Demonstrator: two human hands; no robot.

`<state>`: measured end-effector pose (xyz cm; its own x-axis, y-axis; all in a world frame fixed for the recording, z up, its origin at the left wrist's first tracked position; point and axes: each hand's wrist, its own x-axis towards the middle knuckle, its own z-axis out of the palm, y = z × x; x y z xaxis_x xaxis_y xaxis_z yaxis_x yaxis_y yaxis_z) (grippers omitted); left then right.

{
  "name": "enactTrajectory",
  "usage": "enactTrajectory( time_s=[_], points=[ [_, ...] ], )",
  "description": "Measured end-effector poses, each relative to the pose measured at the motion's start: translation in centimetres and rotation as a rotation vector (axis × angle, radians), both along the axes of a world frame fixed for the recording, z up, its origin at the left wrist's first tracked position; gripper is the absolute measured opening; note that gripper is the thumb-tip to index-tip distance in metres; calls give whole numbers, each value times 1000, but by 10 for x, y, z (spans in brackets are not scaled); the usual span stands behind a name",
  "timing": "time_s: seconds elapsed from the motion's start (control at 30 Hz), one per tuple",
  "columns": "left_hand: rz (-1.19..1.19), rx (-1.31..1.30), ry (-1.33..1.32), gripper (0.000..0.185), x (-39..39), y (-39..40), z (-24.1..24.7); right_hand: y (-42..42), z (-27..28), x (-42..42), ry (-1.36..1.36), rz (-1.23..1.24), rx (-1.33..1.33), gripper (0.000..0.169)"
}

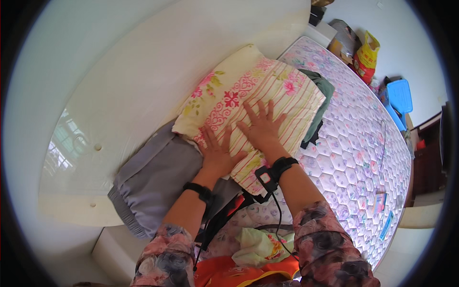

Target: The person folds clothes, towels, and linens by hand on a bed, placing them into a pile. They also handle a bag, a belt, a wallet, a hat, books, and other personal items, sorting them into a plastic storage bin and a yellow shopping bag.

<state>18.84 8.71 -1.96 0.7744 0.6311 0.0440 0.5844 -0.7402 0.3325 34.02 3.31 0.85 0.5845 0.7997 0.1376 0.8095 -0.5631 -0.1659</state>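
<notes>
Both my hands lie flat on a folded cream cloth [229, 86] with pink flowers and striped bands. My left hand [219, 154] rests palm down near its lower left edge, fingers spread. Beside it, my right hand [263, 125] presses on the striped part, its fingers also apart. Grey trousers [157, 179] with an elastic waistband stick out from beneath the cloth on the left. A dark green garment [322, 93] shows from under its right edge. Below my forearms lie a pale printed cloth [263, 244] and a red cloth [229, 271] with yellow trim.
A quilted floral mattress [351, 154] spreads to the right. The cream headboard [125, 97] rises on the left. Along the far wall stand a yellow and red bag [366, 59] and a blue plastic box [398, 97]. A booklet [379, 203] lies on the mattress. Cables hang from my wrist straps.
</notes>
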Motion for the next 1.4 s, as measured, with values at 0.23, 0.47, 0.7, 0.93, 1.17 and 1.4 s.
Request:
enactTrajectory(
  time_s=[0.23, 0.47, 0.7, 0.93, 1.17, 1.4],
  points=[
    [38, 83, -88, 88, -9, 2, 1, -19, 13, -7, 46, 145, 138, 62],
    [220, 326, 194, 56, -122, -25, 80, -264, -34, -53, 754, -450, 613, 36],
    [363, 353, 262, 55, -228, -32, -10, -501, -190, -134, 820, -881, -81, 81],
    [321, 401, 262, 54, -217, -32, 5, -441, -168, -164, 699, -482, -401, 73],
    [112, -335, -332, 19, -159, -168, 52, -410, -155, -164, 850, -250, -152, 29],
    [-761, -448, -150, 46, -122, -251, 64, -383, 76, -164, 911, 299, 429, 25]
  ],
)
